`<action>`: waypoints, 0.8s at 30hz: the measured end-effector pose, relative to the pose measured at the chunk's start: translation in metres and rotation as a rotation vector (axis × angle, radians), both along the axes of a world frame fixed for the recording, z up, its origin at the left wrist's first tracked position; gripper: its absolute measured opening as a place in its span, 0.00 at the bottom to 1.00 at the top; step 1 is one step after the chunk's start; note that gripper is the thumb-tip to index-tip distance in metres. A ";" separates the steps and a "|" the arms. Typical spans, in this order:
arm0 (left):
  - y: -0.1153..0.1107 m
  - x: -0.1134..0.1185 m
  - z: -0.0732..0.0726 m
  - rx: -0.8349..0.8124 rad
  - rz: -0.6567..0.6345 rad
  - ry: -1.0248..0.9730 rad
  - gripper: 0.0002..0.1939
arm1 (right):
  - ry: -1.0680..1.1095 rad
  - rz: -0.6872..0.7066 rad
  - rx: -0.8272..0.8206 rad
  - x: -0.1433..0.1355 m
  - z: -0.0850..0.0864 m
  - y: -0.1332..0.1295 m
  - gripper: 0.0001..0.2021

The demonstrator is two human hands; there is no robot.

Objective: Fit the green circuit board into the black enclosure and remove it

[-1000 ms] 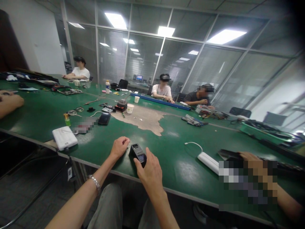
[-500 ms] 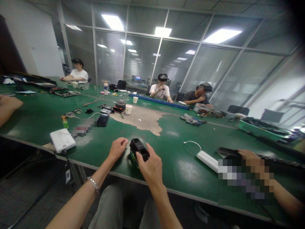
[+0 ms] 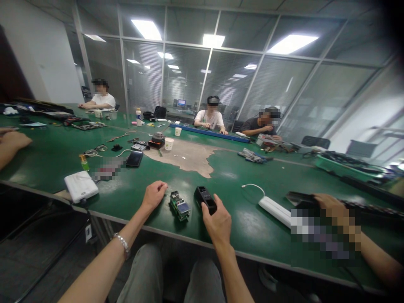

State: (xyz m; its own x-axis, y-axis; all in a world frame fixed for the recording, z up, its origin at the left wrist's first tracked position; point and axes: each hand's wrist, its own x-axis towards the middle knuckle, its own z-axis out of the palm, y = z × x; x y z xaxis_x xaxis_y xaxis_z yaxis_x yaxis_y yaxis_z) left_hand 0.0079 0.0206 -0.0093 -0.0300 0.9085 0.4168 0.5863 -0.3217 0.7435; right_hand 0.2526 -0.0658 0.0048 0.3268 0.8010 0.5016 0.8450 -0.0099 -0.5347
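Circuit board (image 3: 180,207) – left of casing (image 3: 206,199)

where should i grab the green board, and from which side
Probably the two long edges of the board, with the left hand coming from the left and slightly above. It is longer than wide, so a hand should span it easily; its screen faces up at the near end, best left untouched. The right hand holds the black case to its right.
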 end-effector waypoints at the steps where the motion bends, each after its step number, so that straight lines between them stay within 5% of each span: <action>1: 0.000 0.000 0.000 0.000 0.001 0.005 0.15 | -0.002 0.006 0.007 0.000 -0.003 0.000 0.29; 9: -0.001 0.003 -0.001 0.001 0.005 0.015 0.16 | -0.037 0.126 0.153 0.004 -0.008 -0.003 0.34; 18: -0.004 0.003 0.001 -0.004 0.023 0.029 0.15 | -0.023 0.143 0.097 0.006 -0.016 -0.009 0.26; 24: -0.005 0.003 0.002 0.002 0.023 0.025 0.15 | 0.124 0.129 0.091 -0.005 0.003 -0.018 0.27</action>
State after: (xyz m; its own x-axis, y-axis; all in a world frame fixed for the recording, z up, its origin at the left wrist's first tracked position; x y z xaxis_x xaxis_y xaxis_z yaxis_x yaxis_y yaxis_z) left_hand 0.0109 0.0156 -0.0069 -0.0404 0.9069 0.4194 0.6123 -0.3092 0.7276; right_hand 0.2479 -0.0838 0.0076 0.2881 0.7933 0.5364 0.7640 0.1474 -0.6282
